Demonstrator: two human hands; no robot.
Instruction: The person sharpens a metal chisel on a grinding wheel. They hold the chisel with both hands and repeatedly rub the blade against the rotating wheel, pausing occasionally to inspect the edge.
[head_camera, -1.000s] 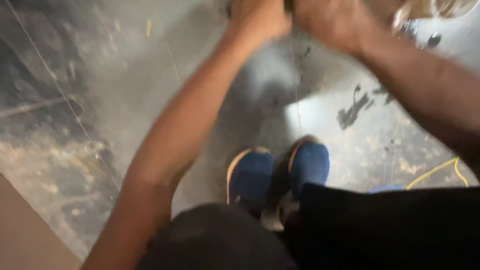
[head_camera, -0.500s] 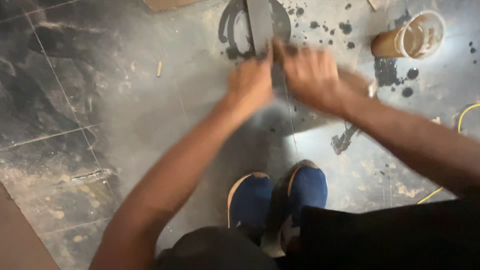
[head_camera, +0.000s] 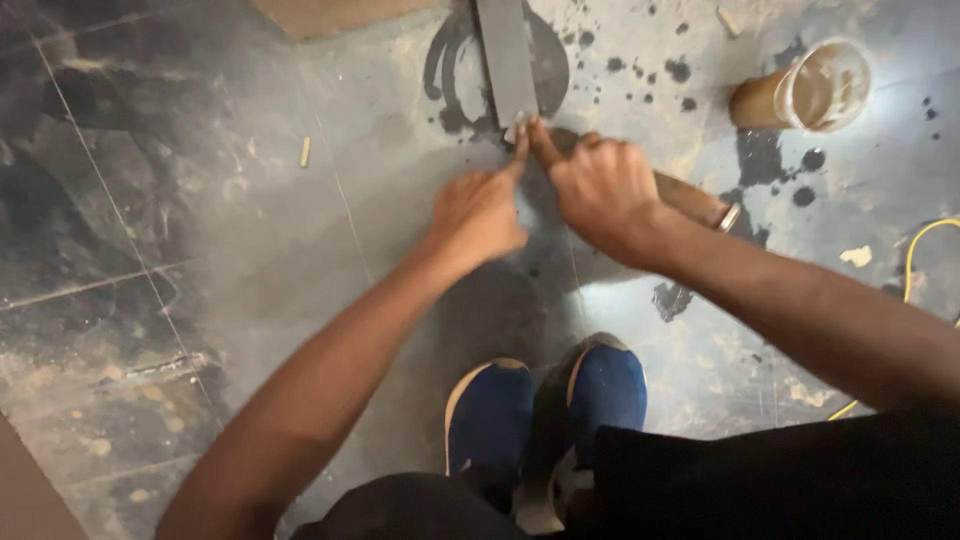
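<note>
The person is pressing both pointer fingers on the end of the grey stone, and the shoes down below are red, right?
Not quite. The head view shows the shoes are blue, not red. The rest holds: the left hand and right hand each press a pointer finger on the near end of the grey stone on the floor.
</note>
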